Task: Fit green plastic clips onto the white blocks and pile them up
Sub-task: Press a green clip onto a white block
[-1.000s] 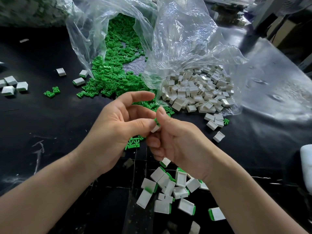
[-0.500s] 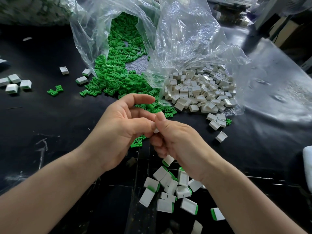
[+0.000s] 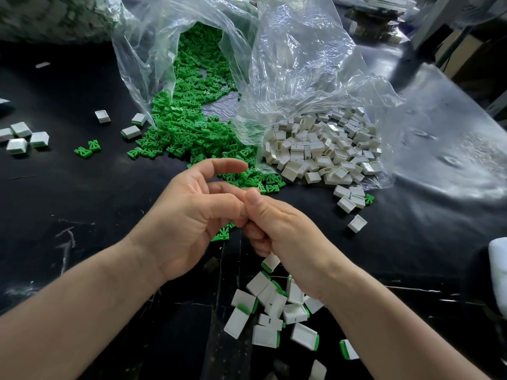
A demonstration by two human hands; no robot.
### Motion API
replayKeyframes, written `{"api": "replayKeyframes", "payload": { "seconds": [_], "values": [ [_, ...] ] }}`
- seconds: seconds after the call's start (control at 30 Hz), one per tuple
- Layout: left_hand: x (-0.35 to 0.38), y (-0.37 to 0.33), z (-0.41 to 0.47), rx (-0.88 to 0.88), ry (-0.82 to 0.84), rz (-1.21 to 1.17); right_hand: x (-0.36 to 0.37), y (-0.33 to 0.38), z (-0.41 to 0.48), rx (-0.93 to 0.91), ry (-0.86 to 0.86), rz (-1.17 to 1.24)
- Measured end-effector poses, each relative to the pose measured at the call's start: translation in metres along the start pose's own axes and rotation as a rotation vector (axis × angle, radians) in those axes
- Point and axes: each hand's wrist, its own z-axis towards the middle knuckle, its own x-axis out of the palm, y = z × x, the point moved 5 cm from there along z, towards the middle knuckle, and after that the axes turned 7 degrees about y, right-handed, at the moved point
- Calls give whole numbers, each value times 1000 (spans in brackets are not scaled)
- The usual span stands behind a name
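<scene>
Both hands meet over the black table [image 3: 68, 204], thumbs touching. Left hand [image 3: 189, 218]: forefinger lifted and loosely bent, thumb laid across toward the other hand, lower fingers tucked behind. Right hand [image 3: 285, 237]: thumb on top, fingers curled under. Whatever is pinched between them is hidden, so I cannot tell what they hold. A single green clip [image 3: 220, 235] lies on the table just under the thumbs. Beyond the hands, a heap of green clips [image 3: 192, 127] spills from a clear plastic bag [image 3: 142, 67]. Beside it to the right, a heap of white blocks [image 3: 323, 149] sits half under a second clear bag [image 3: 301, 78]. Near the body, below the right wrist, is a loose pile of fitted blocks [image 3: 271, 314], white with green edges, lying at all angles. A few more blocks [image 3: 24, 137] lie far off to the left, and stray ones [image 3: 356, 223] to the right.
</scene>
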Motion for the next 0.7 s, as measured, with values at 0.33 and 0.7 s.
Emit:
{"api": "replayKeyframes", "payload": {
  "seconds": [0.33,0.7],
  "values": [
    [2,-1,-1,-7,1,-51,2,3,-1,-59,32,-24],
    [0,-3,-3,-20,-82,12,-40,5,-3,70,-186,-300]
  ]
}}
